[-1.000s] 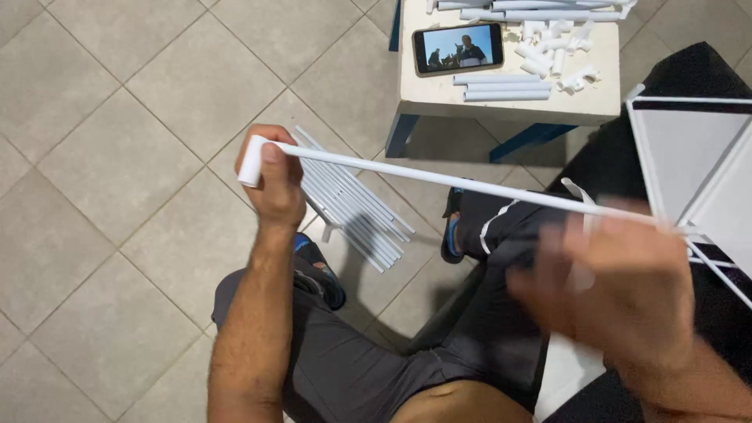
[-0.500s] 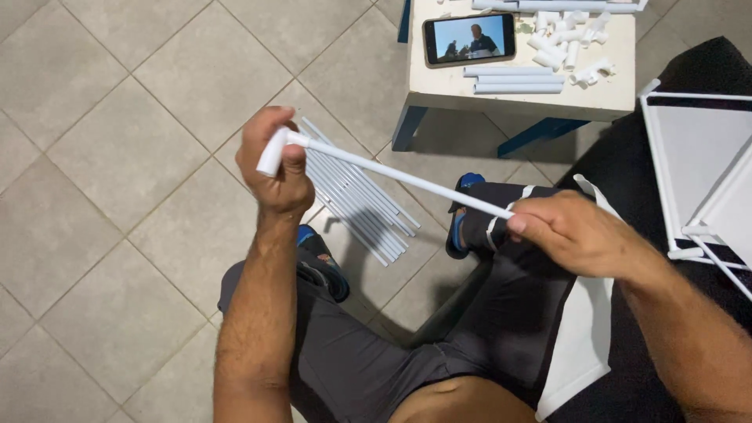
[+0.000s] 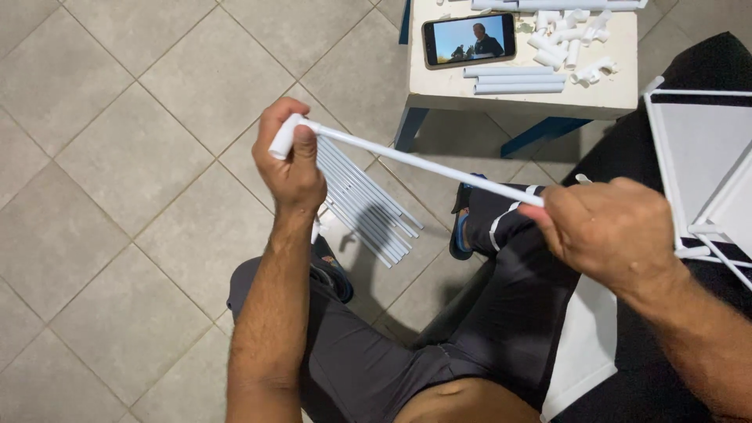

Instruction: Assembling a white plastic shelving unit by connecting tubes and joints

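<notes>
A thin white tube is grasped at both ends: its connector end by the left hand, its far end hidden inside the clenched right hand.

The left hand grips a white connector on one end of a thin white tube; the right hand clasps the other end. More white tubes lie on the tiled floor below.

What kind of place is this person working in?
Probably a room at home, not a workshop: a tiled floor, a small white table with a phone and white tube pieces, and loose rods on the floor.
</notes>
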